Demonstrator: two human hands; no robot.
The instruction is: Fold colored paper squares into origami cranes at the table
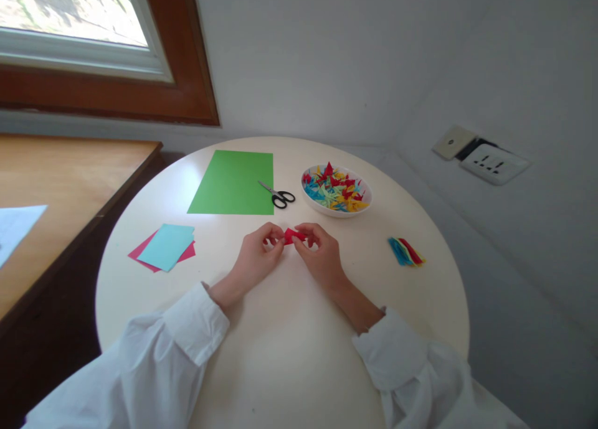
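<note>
A small piece of folded red paper [292,235] is held between my two hands, just above the middle of the round white table [280,367]. My left hand [261,254] pinches its left end between thumb and fingers. On the other side, my right hand [322,253] grips the right end, with the thumb lying along its lower edge. My fingertips cover parts of the paper, so its full shape is hidden. Beyond my hands, a white bowl [344,214] holds many small folded paper cranes [334,189] in red, yellow, blue and green.
Scissors with black handles [280,198] overlap a green paper sheet [236,183]. Light-blue paper squares [167,247] lie over red paper [187,252] at left. Several colored folded strips [405,252] lie at right. A wooden desk [84,174] stands left; walls border the back and right.
</note>
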